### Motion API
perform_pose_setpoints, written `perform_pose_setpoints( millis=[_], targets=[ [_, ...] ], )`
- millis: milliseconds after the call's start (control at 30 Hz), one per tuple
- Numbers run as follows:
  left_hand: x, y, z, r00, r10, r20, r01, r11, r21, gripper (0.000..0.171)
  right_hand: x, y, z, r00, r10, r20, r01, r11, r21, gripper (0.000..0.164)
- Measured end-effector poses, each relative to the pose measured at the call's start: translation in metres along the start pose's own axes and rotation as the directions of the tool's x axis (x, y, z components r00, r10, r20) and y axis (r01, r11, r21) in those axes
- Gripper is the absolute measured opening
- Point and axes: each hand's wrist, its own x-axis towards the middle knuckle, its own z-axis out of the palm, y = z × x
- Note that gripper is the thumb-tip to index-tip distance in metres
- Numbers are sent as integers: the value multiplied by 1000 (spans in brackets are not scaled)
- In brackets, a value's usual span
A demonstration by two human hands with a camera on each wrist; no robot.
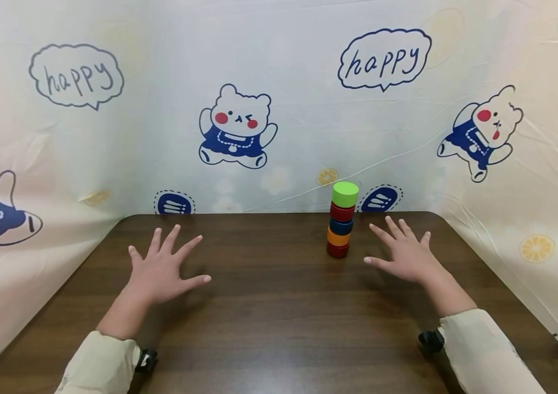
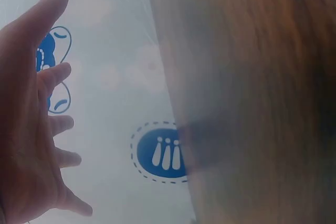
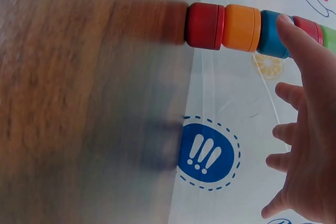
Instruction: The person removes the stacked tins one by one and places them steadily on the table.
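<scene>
A tower of several round coloured blocks [image 1: 340,227] stands upright on the table, right of its middle and toward the back. From the bottom its pieces run dark red, orange, blue, dark red, with a light green block [image 1: 345,195] on top. Just right of the tower my right hand [image 1: 407,254] hovers with fingers spread, apart from it and holding nothing. In the right wrist view the thumb [image 3: 302,40] overlaps the blue block [image 3: 274,34]. Over the table's left side my left hand [image 1: 160,271] also spreads its fingers, and its palm is bare in the left wrist view.
The dark brown wooden table [image 1: 269,328] ends at a back edge close behind the tower. A pale printed cloth [image 1: 298,126] with bears and lettering hangs behind it and along both sides. Dark wrist cameras [image 1: 147,361] sit at both cream sleeves [image 1: 488,347].
</scene>
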Motion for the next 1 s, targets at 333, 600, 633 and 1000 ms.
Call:
perform_pose_setpoints(
  millis=[333, 600, 633, 1000],
  targets=[
    [7, 8, -1, 1000, 22, -17, -23, 998, -50, 99, 0, 1, -3, 1000, -4, -10, 4, 999, 41, 91],
    [13, 14, 0, 999, 33, -30, -35, 996, -79, 96, 1, 0, -2, 1000, -8, -21, 10, 996, 90, 92],
    [13, 15, 0, 999, 32, -31, -35, 996, -81, 96, 1, 0, -3, 1000, -8, -23, 10, 996, 94, 92],
    [20, 21, 1, 997, 43, -60, -48, 995, -90, 96, 4, -4, -3, 999, -13, -42, 19, 991, 131, 93]
  ],
)
